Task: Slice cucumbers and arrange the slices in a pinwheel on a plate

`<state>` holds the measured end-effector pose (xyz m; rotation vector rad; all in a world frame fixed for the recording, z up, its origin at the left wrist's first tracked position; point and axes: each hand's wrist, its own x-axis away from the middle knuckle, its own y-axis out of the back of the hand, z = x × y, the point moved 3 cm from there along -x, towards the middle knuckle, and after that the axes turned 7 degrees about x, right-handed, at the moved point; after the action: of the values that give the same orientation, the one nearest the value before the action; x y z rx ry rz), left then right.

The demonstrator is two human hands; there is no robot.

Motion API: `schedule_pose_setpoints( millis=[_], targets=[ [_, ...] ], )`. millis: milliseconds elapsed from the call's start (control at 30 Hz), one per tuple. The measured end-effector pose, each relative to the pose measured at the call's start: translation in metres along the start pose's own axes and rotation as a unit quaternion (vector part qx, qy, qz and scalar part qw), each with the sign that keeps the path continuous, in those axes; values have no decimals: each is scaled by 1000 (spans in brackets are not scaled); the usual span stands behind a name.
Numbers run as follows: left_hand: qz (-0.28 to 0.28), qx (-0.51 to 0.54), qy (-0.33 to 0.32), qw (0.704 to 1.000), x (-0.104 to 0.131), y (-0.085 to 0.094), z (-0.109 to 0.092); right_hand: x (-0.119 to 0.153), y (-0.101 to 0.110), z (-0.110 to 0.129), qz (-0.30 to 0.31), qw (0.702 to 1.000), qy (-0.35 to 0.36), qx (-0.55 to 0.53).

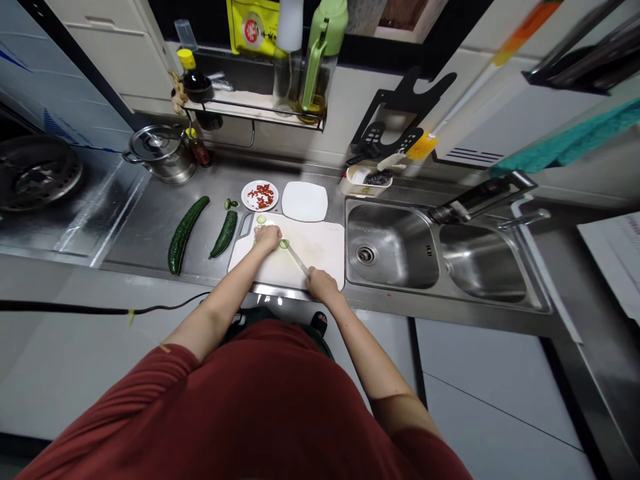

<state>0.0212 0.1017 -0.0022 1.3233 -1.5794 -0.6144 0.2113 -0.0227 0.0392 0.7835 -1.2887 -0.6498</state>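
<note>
A white cutting board [320,243] lies on the steel counter. My right hand [323,285] is closed round the handle of a knife [299,260], whose blade points away over the board. One cucumber slice [284,244] is at the blade's tip. On the board's left part my left hand [269,237] is bent downward, its fingers together; what lies under them is mostly hidden, with a little pale green showing at their edge. Just beyond that hand rests another cucumber slice [261,219]. A shorter cucumber [224,235] and a long whole cucumber [187,235] lie left of the board.
Behind the board stand a plate of chopped red pieces [260,196] and a square white plate [305,201]. Small green cucumber ends [231,204] lie nearby. A double sink [393,247] is at right, a lidded steel pot [163,155] at back left. A bottle rack [250,110] overhangs the counter.
</note>
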Motion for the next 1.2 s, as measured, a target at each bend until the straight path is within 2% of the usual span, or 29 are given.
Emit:
schedule_pose_setpoints(
  millis=[1200],
  targets=[
    [8,7,2,1000,-3,0,1,2,-6,-3,11,1000,-12,10]
  ],
)
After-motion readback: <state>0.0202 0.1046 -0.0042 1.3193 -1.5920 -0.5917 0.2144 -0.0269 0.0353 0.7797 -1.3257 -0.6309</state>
